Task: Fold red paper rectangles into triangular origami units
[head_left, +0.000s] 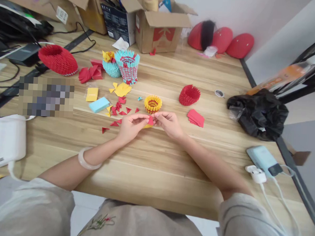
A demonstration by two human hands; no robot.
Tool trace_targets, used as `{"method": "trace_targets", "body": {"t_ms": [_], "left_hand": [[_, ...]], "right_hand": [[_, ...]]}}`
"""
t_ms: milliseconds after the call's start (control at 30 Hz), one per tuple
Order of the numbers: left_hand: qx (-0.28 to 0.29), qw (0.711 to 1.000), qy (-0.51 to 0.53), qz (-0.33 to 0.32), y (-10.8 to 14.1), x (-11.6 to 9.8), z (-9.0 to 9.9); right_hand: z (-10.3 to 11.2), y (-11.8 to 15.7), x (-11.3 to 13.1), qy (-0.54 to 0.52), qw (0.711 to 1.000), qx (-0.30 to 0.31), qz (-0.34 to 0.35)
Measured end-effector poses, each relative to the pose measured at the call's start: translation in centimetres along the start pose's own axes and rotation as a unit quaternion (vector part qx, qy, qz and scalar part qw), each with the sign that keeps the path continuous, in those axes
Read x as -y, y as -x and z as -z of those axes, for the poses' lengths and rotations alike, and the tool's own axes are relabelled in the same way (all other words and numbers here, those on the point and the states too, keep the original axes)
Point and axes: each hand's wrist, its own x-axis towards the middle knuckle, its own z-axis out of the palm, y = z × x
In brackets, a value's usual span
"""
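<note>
A small red paper piece (150,120) is pinched between my left hand (132,127) and my right hand (170,124) above the wooden table. Both hands are closed on it at the fingertips. Something yellow (148,126) shows just under the red piece, partly covered by my fingers. Right behind my fingertips stands a small yellow and red ring of folded paper (153,104). Small red folded triangles (115,123) lie scattered left of my left hand. Beyond my right hand are a stack of red paper slips (196,118) and a red folded-paper ring (189,95).
Blue paper (99,104) and yellow paper (92,94) lie at the left. Behind stand a blue and red paper vase (127,67) and a cardboard box (159,33). A black plastic bag (260,114) and a power bank (263,159) are at the right.
</note>
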Motion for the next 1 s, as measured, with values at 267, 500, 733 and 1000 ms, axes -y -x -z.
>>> {"method": "trace_targets", "body": {"t_ms": [267,500,733,1000], "left_hand": [[-0.023,0.996,0.056,0.064,-0.3,-0.4,0.1],[-0.039,0.997,0.041,0.046,-0.2,-0.6,-0.2],[-0.024,0.997,0.069,0.031,0.1,0.0,-0.1],[-0.025,0.998,0.049,0.028,0.2,0.3,0.0]], "right_hand": [[0.7,-0.6,-1.4,-0.051,0.997,0.030,-0.040],[0.8,-0.4,-1.8,-0.033,0.997,0.056,-0.034],[0.5,-0.1,-1.9,-0.022,0.998,0.057,-0.023],[0.2,-0.2,-1.5,-0.012,0.999,0.035,-0.031]]}}
